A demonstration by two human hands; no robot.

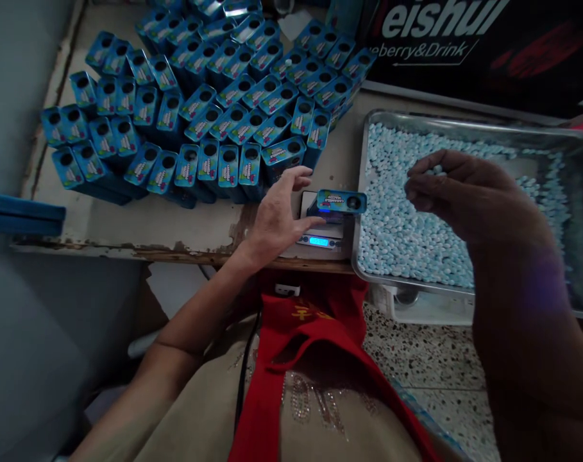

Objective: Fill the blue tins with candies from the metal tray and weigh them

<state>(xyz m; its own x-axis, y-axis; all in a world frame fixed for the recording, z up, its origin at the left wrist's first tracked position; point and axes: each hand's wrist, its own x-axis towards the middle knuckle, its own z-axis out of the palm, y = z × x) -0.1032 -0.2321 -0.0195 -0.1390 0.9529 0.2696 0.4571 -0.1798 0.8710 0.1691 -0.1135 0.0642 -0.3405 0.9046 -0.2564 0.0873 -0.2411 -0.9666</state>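
A blue candy tin [342,201] with a dark round hole in its top stands on a small digital scale [319,241] with a lit display. My left hand [280,215] is just left of the tin, thumb and fingers apart; whether a fingertip touches the tin I cannot tell. Over the metal tray [363,256] is my right hand [469,196], fingers closed on a few candies [437,170] that show at the fingertips. Many small pale blue and white candies [406,237] lie spread in the tray.
Rows of blue tins [228,122] with round holes fill the table's far left part. More blue tins [24,215] lie at the left edge. A black printed box [440,51] stands behind the tray. Below the table edge is a white container [430,311].
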